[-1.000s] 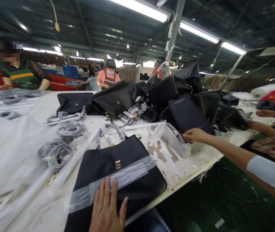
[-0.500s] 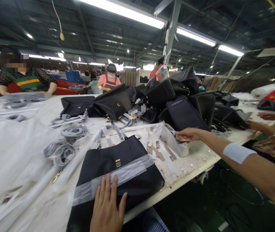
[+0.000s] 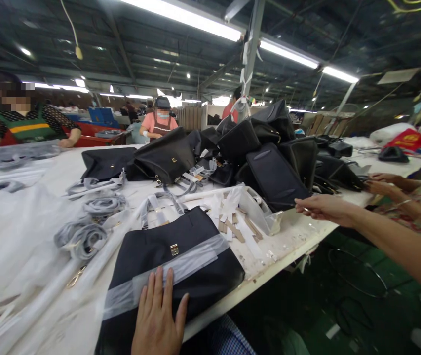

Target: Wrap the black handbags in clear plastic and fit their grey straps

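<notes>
Plastic sheeting (image 3: 6,236) and coiled grey straps (image 3: 84,236) are lying at 9 o'clock on the tabletop (image 3: 291,241). At 6 o'clock the left hand (image 3: 156,320) is pressing flat and open on a black handbag (image 3: 158,246), which is already wearing a clear film band (image 3: 180,268), so its wrapping is looking partly done. Toward 12 o'clock a heap of black bags (image 3: 273,167) is sitting with no such band showing. At 3 o'clock the right hand (image 3: 321,208) is hovering over the tabletop edge; whether it is pinching anything I cannot tell. Fluorescent tubes (image 3: 180,17) are lighting the factory hall.

left hand (image 3: 158,320) on near handbag (image 3: 173,261) | bag pile (image 3: 262,153) behind | strap coils (image 3: 84,231) left
</notes>
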Demonstrator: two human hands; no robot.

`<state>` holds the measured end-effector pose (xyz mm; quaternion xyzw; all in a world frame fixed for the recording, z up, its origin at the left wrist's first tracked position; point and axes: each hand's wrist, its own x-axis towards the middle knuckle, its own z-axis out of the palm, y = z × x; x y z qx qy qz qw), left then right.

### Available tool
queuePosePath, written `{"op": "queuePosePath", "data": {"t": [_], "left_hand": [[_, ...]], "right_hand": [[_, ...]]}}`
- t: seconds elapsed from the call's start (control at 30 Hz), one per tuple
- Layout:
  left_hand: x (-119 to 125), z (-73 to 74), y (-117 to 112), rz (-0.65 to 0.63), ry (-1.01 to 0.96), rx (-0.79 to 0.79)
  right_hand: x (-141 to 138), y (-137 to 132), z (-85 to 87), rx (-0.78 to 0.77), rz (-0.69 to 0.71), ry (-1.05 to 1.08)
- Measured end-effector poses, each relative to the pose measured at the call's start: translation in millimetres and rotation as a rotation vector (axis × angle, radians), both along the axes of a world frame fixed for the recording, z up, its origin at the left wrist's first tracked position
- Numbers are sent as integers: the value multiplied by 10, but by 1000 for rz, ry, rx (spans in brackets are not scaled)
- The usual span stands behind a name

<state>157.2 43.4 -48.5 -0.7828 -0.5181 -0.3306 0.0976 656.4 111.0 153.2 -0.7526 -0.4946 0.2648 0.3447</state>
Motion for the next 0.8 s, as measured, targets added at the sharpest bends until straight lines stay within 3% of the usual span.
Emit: {"op": "queuePosePath", "data": {"t": [0.1,0.23,0.43,0.53,0.63,0.7,0.8], "left_hand": [[5,12,-5,3,-7,-12],[16,52,-24,3,-7,-25],[46,129,-57,24,8,-20],[57,134,-61,41,19,-19],[58,120,-58,52,50,-25],[61,120,-56,60,66,-25],[75,145,-56,71,53,-31]], "right_hand": [[-23,-282,-361,-89,-85,193],[-93,-441,-863,43,-171,322],[-137,-343,-1280,122,-184,287],[-45,-346,-1366,120,-205,202],[99,-479,-1342,94,-212,85],[167,-603,-1247,101,-125,-62],[127,-737,-1004,124,119,-364]]}}
